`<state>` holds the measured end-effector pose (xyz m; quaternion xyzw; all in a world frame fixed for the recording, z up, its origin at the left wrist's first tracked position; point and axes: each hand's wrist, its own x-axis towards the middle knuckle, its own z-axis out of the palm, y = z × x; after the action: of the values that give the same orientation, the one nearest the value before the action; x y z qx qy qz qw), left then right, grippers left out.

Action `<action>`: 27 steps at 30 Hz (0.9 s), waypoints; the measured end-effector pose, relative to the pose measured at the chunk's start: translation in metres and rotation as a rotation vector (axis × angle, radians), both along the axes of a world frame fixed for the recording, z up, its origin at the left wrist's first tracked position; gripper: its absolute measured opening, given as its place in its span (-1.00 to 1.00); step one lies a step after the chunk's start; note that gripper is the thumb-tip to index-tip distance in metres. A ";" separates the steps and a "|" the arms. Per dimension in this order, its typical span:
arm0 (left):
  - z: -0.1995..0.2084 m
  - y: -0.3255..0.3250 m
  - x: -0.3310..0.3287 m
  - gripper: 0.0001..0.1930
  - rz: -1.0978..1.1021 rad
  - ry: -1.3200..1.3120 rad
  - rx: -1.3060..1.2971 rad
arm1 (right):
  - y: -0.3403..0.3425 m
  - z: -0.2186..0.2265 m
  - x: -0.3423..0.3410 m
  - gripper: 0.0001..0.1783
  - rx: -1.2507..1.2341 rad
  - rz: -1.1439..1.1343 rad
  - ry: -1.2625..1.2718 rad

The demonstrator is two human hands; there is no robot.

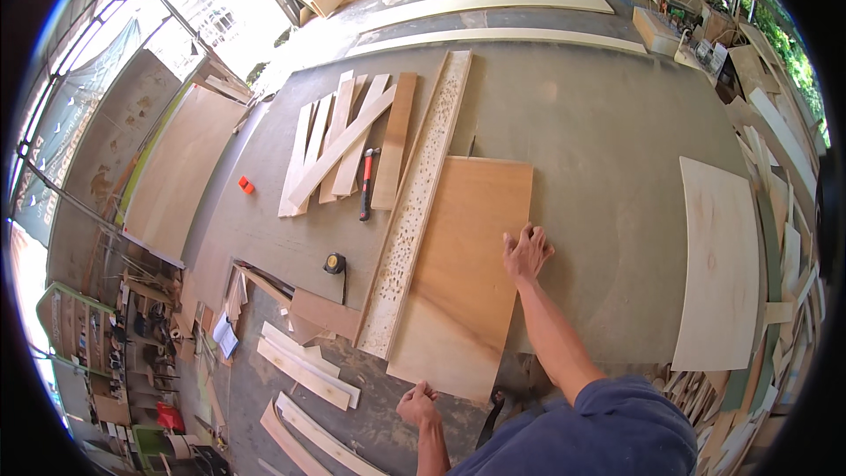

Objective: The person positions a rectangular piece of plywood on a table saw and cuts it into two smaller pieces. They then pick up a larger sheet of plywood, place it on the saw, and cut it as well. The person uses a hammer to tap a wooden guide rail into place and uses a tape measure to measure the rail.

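A brown plywood panel lies on the large worktable, its left long side against a long pale frame strip with a speckled face and raised edges. My right hand is at the panel's right edge, fingers curled and closed against it. At the near edge of the panel my left hand is closed, with its fingertips at the edge; part of its grip is hidden. Left of the strip lie a red-and-black hammer and a tape measure.
Several loose wooden slats lie beyond the hammer, near an orange object. A pale board rests at the table's right side. Offcuts lie below the near edge, and long boards lie past the far edge.
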<state>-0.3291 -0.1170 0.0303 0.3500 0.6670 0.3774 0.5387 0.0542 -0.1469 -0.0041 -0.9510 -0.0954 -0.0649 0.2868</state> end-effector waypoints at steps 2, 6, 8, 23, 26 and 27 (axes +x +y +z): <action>-0.002 0.002 0.003 -0.83 -0.011 -0.001 -0.001 | 0.002 0.004 0.003 -0.32 -0.002 0.000 0.002; -0.005 0.010 0.012 -0.83 -0.031 -0.023 -0.013 | 0.007 0.004 0.015 -0.33 -0.005 -0.023 -0.023; -0.005 0.013 0.019 -0.83 -0.033 -0.029 -0.022 | 0.008 0.000 0.022 -0.34 -0.009 -0.035 -0.032; -0.007 0.046 0.127 -0.85 -0.104 -0.130 -0.051 | 0.038 -0.007 0.136 -0.38 -0.045 -0.084 -0.125; 0.001 0.051 0.153 -0.84 -0.113 -0.086 -0.056 | 0.046 -0.009 0.160 -0.38 -0.047 -0.096 -0.129; -0.001 0.053 0.156 -0.84 -0.118 -0.092 -0.055 | 0.046 -0.007 0.165 -0.38 -0.045 -0.088 -0.088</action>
<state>-0.1727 -0.0635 0.0297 0.3561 0.6298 0.3424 0.5994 0.2191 -0.1005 -0.0115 -0.9567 -0.0672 -0.1172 0.2578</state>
